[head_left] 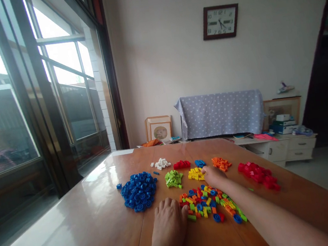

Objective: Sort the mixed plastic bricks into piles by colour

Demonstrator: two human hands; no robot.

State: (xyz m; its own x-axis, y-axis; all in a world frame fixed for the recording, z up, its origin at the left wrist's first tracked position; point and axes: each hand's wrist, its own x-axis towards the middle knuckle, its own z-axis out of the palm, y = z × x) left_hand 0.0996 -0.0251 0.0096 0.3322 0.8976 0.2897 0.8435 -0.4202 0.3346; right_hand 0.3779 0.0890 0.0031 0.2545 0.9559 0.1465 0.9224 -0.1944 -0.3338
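My left hand (169,223) rests palm down on the wooden table, fingers stretched forward, its thumb at the left edge of a mixed pile of toy building bricks (205,204). Red, orange, yellow, green and blue pieces lie jumbled there. Reaching over that pile, my right hand (215,176) has its fingers drawn together at the right side of a heap of yellow bricks (195,174). What sits between those fingertips is too small to make out. Left of the yellow heap is a light green brick heap (174,179); behind it are small blue bricks (200,163).
A large blue heap of round pieces (139,191) stands left on the table (106,235). White (162,163), dark red (182,164) and orange bricks (221,164) form small piles further back. Red pieces (258,175) lie right. Beyond the table are a cloth-covered object (221,113) and a cabinet (297,149).
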